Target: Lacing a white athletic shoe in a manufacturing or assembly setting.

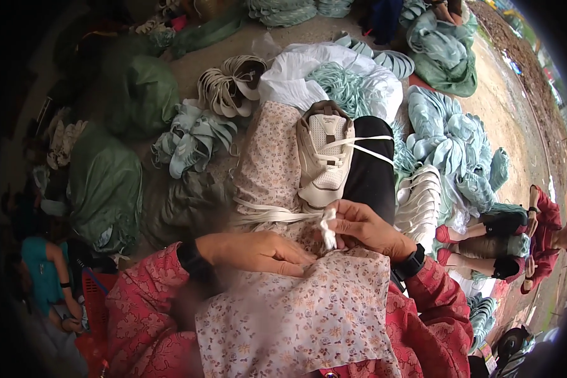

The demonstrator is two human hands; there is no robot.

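A white and beige sneaker (327,151) lies across my thighs, its toe toward me. A white lace (368,140) is threaded part way through its eyelets, with loose lengths trailing to the right. More white laces (268,213) stretch over the floral apron (296,315) to the left, by the toe. My right hand (366,228) is closed, pinching a bunched white shoelace (328,228) between thumb and fingers. My left hand (261,252) rests flat on the apron with its fingers stretched out, fingertips beside a fold of cloth under the right hand.
Beyond my knees sits a white sack (290,75) with a tangle of pale green laces (340,85). Stacked shoe parts (232,85) and light blue bundles (447,126) lie around. Green sacks (104,183) stand at left. People sit at the right (538,239) and left (44,271).
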